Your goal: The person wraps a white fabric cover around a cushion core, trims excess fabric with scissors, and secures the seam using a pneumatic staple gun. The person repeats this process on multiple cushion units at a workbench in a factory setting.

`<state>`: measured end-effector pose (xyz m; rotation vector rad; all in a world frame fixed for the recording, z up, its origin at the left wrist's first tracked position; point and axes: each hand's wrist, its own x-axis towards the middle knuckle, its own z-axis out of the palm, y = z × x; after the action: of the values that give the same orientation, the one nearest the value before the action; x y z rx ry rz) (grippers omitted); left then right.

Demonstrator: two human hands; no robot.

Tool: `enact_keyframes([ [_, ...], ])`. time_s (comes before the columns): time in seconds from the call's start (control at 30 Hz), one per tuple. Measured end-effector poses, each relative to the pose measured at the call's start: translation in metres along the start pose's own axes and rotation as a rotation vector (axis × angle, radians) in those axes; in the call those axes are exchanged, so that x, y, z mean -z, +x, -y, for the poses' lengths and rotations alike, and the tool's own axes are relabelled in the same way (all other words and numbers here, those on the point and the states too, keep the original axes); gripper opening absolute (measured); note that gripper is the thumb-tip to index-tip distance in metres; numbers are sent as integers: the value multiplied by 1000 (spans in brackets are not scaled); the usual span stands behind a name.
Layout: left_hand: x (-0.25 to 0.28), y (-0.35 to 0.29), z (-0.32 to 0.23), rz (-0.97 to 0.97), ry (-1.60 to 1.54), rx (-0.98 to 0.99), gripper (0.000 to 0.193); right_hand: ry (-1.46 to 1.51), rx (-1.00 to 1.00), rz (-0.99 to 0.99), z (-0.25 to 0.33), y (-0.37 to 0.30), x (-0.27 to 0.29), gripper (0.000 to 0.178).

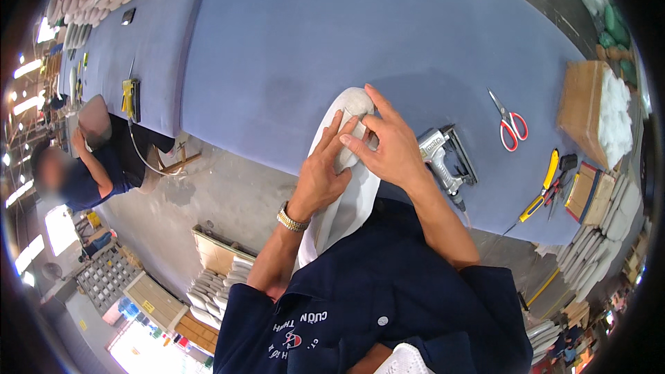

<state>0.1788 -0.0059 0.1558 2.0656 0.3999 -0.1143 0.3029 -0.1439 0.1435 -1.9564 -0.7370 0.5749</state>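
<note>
A long, rounded padded piece [357, 102] covered in pale grey-white fabric slants from my lap to the table's near edge. My left hand [321, 173], with a metal watch at the wrist, lies along its left side, fingers pressed on the folded fabric at the far end. From the right, my right hand [389, 144] grips that same end, thumb and fingers closed on the fabric near the left fingertips. What lies under the fingers is partly hidden. Just right of my right hand, a silver pneumatic staple gun [443, 159] rests on the table.
On the blue-grey table [291, 34] lie red-handled scissors [509, 121], a yellow utility knife [544, 190] and small tools. A cardboard box [582, 107] with white stuffing stands right. Another staple gun [130, 99] sits on the left table, near a co-worker [90, 159] holding a pad.
</note>
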Motion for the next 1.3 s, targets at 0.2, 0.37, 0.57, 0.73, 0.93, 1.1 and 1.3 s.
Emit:
enact_keyframes([
  [0.2,-16,3,-12,65,-31,-37,94,134,-47,-106,-13,-25,10,35],
  [0.37,-16,7,-10,53,-32,-62,94,192,42,-198,-24,-31,0,33],
  [0.57,-18,8,-4,52,-49,-69,94,145,18,-255,-10,-34,-5,28],
  [0.73,-21,10,-6,27,-66,-46,92,-253,211,-365,-4,-25,1,20],
  [0.93,-25,10,-6,-12,-78,-71,86,-96,144,-363,-8,-30,-2,14],
  [1.1,-26,11,-6,-5,-69,-81,84,59,98,-416,-18,-32,-8,12],
  [1.3,-24,15,-10,43,-34,-64,86,169,19,-433,-22,-37,-10,12],
])
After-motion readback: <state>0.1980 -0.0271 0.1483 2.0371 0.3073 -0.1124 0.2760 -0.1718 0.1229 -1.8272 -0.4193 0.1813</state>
